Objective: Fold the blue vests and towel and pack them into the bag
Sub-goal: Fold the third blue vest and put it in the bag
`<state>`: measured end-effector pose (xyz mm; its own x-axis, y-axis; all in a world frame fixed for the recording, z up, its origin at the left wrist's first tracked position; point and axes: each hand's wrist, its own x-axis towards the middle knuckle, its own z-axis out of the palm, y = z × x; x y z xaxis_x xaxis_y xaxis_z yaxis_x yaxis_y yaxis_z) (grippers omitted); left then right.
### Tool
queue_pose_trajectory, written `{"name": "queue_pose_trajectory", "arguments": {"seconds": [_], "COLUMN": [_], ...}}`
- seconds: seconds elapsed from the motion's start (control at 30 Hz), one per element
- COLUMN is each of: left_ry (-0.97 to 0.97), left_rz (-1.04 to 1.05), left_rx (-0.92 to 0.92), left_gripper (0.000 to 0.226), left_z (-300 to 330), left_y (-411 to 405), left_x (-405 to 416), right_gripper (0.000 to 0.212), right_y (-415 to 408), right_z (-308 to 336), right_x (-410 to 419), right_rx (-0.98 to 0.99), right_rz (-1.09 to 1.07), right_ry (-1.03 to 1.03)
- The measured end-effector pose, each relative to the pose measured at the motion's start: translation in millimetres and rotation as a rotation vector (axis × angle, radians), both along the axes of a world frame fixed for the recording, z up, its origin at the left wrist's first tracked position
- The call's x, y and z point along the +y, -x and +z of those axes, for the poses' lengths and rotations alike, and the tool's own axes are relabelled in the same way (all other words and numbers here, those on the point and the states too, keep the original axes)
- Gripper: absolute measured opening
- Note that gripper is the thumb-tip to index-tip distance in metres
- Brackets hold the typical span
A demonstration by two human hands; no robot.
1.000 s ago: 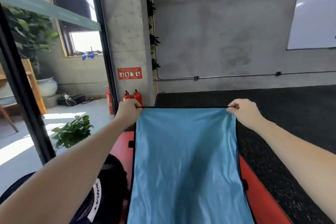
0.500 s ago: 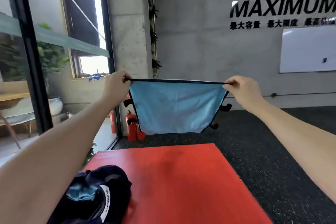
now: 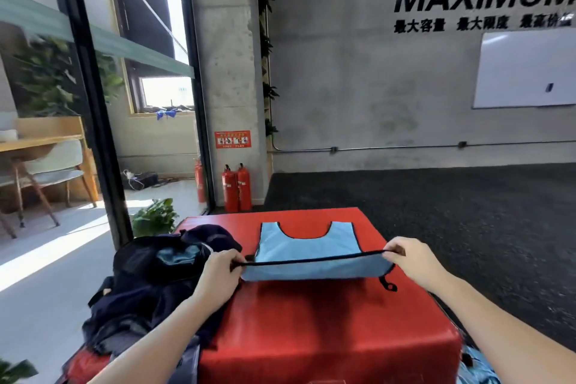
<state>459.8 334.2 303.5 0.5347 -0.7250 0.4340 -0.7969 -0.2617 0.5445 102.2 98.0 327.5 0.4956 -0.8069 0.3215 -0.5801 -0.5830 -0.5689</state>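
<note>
Here, a light-blue fabric vest with black trim [image 3: 307,248] is laid on a red padded worktop [image 3: 327,321].
The left hand [image 3: 218,273] and the right hand [image 3: 411,259] each pinch one end of the vest's near black-edged hem, held taut just above the worktop; the neckline end lies flat on the far side. A dark navy fabric bag [image 3: 162,277], mouth open, sits on the worktop's left edge, touching the left hand. Two red fire extinguishers [image 3: 237,187] stand by the concrete pillar [image 3: 227,72] beyond.
</note>
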Motion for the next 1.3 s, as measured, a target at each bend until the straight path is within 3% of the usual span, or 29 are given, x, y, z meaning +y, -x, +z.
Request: {"name": "queue_pose_trajectory", "arguments": {"seconds": [0.27,0.4,0.73,0.9,1.0,1.1,1.3], "left_ry": [0.111,0.119,-0.075,-0.216,-0.273,-0.35,-0.334], "left_rz": [-0.015,-0.023,0.024,0.062,0.051,0.026,0.03], "left_rx": [0.1,0.147,0.271,0.251,0.188,0.141,0.166], "left_gripper": [0.011,0.012,0.021,0.019,0.013,0.011,0.012], "left_z": [3.3,0.3,-85.9,-133.6,-137.4,-137.5,-135.5], "left_y": [20.2,17.0,-24.3,-39.5,-45.7,-49.1,-53.3], "left_x": [17.5,-2.4,-89.8,-107.6,-118.5,-124.1,-123.4], "right_gripper": [0.012,0.017,0.014,0.026,0.007,0.013,0.006], "right_y": [14.1,7.0,-36.6,-51.7,-57.3,-54.5,-55.8], "right_z": [-3.8,-14.6,-100.0,-149.2,-148.5,-145.7,-148.5], "right_x": [3.2,-19.2,-90.6,-108.4,-120.8,-129.4,-123.3], "right_rx": [0.008,-0.02,0.044,0.116,0.181,0.257,0.198], "right_rz": [-0.032,-0.046,-0.09,-0.067,-0.038,0.011,-0.022], "right_ry": [-0.025,-0.086,-0.226,-0.258,-0.33,-0.36,-0.31]}}
